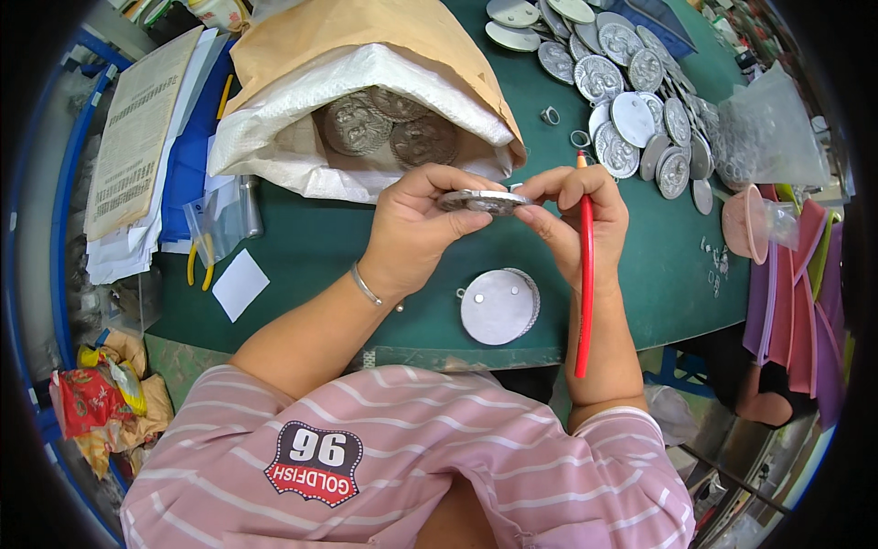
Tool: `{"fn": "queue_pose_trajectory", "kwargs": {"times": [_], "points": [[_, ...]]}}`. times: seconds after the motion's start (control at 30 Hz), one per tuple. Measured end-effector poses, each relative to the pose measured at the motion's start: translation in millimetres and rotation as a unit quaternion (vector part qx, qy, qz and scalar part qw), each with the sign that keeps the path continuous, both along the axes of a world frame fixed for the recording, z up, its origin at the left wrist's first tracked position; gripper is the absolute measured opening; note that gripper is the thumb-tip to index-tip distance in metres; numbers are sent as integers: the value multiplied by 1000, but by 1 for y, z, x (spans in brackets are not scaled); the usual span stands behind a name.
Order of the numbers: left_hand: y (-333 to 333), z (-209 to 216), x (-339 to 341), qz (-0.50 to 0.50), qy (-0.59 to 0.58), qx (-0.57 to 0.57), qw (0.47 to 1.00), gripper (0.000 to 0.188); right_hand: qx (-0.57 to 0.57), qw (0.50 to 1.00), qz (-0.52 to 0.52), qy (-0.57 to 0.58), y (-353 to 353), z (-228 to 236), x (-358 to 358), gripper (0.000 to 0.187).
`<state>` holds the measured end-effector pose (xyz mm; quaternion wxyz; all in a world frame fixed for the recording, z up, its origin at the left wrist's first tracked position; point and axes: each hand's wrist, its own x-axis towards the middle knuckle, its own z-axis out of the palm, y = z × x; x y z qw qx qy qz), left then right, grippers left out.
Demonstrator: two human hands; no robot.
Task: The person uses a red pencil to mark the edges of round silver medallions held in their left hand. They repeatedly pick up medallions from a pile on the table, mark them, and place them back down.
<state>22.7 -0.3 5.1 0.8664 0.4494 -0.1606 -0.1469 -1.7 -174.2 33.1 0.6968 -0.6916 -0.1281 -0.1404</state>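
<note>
Between my two hands a round silver metal medallion [485, 202] is held nearly edge-on above the table. My left hand [416, 224] pinches its left side between thumb and fingers. My right hand [585, 220] grips its right edge with thumb and fingertips, and a red pencil [586, 274] is tucked in the same hand, pointing down along the forearm. Below them a stack of round medallions [498, 307] lies on the green table, its plain back up with two small studs. Just beyond my hands, an open white-lined paper sack [274, 137] holds several embossed medallions [425, 140].
A large pile of silver medallions [633, 119] spreads at the far right, with two metal rings [550, 115] beside it. A pink cup [745, 224] and clear plastic bags [773, 128] stand at the right. Papers [146, 137], yellow-handled pliers [201, 263] and a white paper square [240, 285] lie left.
</note>
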Motion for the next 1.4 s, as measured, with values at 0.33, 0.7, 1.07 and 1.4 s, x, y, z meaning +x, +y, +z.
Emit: {"fn": "queue_pose_trajectory", "kwargs": {"times": [0.33, 0.7, 1.07, 1.4], "points": [[-7, 9, -4, -66, 170, -71, 981, 34, 117, 991, 15, 61, -4, 1, 3, 22], [2, 0, 5, -157, 307, -132, 929, 29, 40, 999, -22, 28, -6, 0, 0, 30], [3, -1, 5, -178, 311, -186, 915, 26, -24, 992, -70, -97, 9, -3, -1, 32], [3, 0, 4, -170, 336, -168, 911, 25, -84, 978, -68, -181, 17, -1, -20, 13]]}}
